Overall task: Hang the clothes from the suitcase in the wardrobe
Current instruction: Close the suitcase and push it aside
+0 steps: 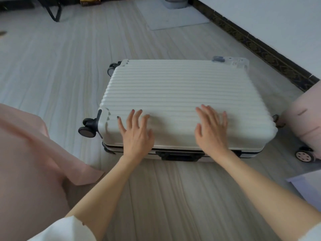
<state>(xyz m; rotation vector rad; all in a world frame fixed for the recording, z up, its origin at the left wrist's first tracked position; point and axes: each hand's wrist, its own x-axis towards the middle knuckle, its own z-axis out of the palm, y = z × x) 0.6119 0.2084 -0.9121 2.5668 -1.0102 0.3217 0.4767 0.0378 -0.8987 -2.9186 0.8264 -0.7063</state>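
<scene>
Hands, left hand (137, 134) and right hand (212, 131), lie flat with fingers spread on the closed suitcase (182, 94); unreleased latches could jam the lid.

You're looking down at a pale grey wood-grain plank floor (60, 70). A white wall (278, 28) runs along your right, edged by a dark patterned skirting board (257, 47). A light rectangular floor mat (172, 16) lies ahead near it.
</scene>
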